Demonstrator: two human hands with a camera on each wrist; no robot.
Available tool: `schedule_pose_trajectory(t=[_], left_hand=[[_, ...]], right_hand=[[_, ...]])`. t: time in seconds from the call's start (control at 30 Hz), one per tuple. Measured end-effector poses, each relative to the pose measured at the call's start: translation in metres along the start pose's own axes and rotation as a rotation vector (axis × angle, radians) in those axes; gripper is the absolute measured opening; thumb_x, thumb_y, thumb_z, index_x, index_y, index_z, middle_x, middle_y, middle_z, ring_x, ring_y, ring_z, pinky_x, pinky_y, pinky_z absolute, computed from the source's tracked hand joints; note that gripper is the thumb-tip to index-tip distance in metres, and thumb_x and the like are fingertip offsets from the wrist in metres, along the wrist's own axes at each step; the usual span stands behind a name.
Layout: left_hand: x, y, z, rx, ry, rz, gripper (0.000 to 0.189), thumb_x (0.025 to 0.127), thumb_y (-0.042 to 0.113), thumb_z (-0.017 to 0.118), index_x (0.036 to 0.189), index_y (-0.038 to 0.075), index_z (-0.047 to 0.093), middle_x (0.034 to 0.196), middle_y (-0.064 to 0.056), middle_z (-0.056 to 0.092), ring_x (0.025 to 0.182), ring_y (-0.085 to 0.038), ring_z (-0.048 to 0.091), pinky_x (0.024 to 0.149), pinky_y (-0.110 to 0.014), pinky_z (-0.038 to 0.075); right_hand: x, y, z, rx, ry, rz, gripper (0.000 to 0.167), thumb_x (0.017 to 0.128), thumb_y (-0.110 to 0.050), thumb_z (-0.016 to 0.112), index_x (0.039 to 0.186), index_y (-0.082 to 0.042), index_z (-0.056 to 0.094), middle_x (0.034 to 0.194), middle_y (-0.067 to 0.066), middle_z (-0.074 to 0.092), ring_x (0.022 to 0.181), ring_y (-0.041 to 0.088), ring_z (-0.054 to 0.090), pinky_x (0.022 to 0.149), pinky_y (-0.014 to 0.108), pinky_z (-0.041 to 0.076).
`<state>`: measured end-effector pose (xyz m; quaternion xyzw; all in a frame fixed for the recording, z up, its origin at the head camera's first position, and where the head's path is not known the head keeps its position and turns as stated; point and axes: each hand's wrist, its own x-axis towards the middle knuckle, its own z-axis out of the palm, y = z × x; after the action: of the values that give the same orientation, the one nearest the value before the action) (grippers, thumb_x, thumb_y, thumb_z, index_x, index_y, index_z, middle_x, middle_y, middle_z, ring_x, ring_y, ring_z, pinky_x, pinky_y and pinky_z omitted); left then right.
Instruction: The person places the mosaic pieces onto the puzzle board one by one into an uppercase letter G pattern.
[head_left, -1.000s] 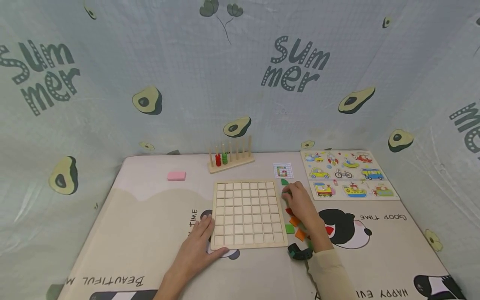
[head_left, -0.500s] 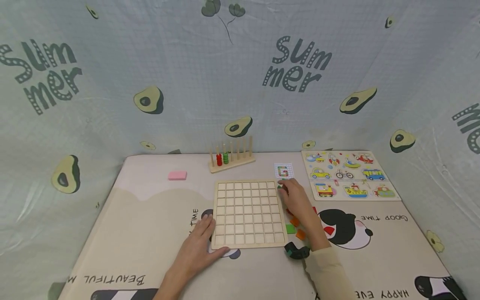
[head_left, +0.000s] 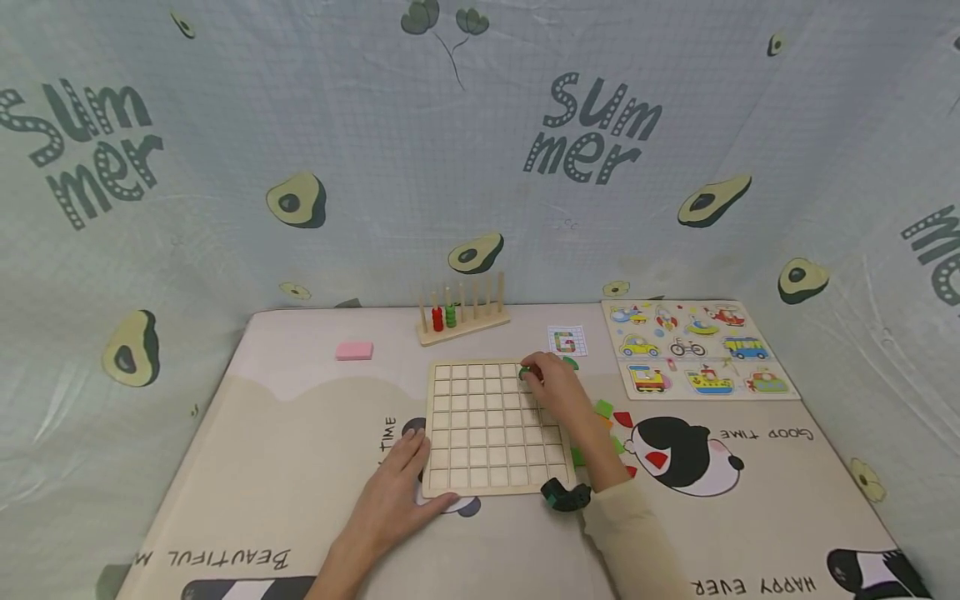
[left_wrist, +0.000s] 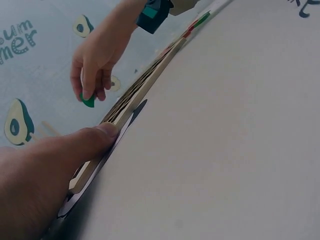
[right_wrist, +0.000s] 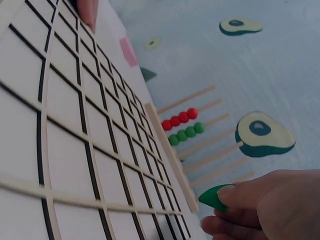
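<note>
Grid board (head_left: 477,437) shows pale wood, squared pattern. Curve-edged tile (right_wrist: 214,198) above the board is plain green. Beyond the board, abacus beads (right_wrist: 190,131) are red and green; backdrop cloth (head_left: 390,167) is grey-blue, avocado-printed.

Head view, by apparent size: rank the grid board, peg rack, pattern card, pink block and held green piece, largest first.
1. Grid board
2. Peg rack
3. Pattern card
4. Pink block
5. Green piece, partly hidden by the right hand, so only its visible part is ranked
</note>
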<state>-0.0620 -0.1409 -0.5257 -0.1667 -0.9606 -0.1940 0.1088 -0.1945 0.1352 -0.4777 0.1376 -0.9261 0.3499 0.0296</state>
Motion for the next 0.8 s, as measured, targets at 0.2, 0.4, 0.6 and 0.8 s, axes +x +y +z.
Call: schedule_pose_trajectory(t=[0.2, 0.4, 0.6, 0.8], left_hand=[[0.0, 0.0, 0.0, 0.006, 0.001, 0.003, 0.091, 0.076, 0.06, 0.079, 0.139, -0.002, 0.057, 0.146, -0.018, 0.055, 0.137, -0.036, 0.05, 0.112, -0.046, 0.047], [0.0, -0.001, 0.001, 0.0, 0.0, -0.001, 0.091, 0.077, 0.061, 0.077, 0.14, -0.001, 0.056, 0.146, -0.017, 0.055, 0.138, -0.036, 0.05, 0.112, -0.047, 0.047], [0.0, 0.0, 0.002, -0.02, 0.002, -0.012, 0.091, 0.077, 0.062, 0.077, 0.139, -0.002, 0.056, 0.146, -0.017, 0.055, 0.139, -0.036, 0.049, 0.113, -0.048, 0.046], [-0.001, 0.001, 0.002, -0.029, -0.002, -0.026, 0.091, 0.077, 0.062, 0.076, 0.139, -0.002, 0.056, 0.146, -0.017, 0.055, 0.14, -0.035, 0.048, 0.113, -0.047, 0.045]], right_hand=[[0.007, -0.011, 0.011, 0.003, -0.025, 0.002, 0.015, 0.097, -0.014, 0.065, 0.108, -0.004, 0.068, 0.094, 0.007, 0.07, 0.081, 0.017, 0.061, 0.073, 0.032, 0.055], [0.012, -0.017, 0.022, -0.002, -0.054, 0.006, 0.014, 0.097, -0.016, 0.066, 0.107, -0.006, 0.069, 0.098, 0.005, 0.068, 0.083, 0.016, 0.063, 0.072, 0.031, 0.055], [0.016, -0.019, 0.034, 0.032, -0.068, -0.007, 0.014, 0.098, -0.016, 0.065, 0.108, -0.007, 0.069, 0.1, 0.006, 0.066, 0.085, 0.016, 0.061, 0.074, 0.03, 0.054], [0.02, -0.023, 0.045, 0.06, -0.073, -0.044, 0.017, 0.098, -0.015, 0.064, 0.112, -0.005, 0.068, 0.098, 0.005, 0.068, 0.083, 0.014, 0.061, 0.072, 0.027, 0.054]])
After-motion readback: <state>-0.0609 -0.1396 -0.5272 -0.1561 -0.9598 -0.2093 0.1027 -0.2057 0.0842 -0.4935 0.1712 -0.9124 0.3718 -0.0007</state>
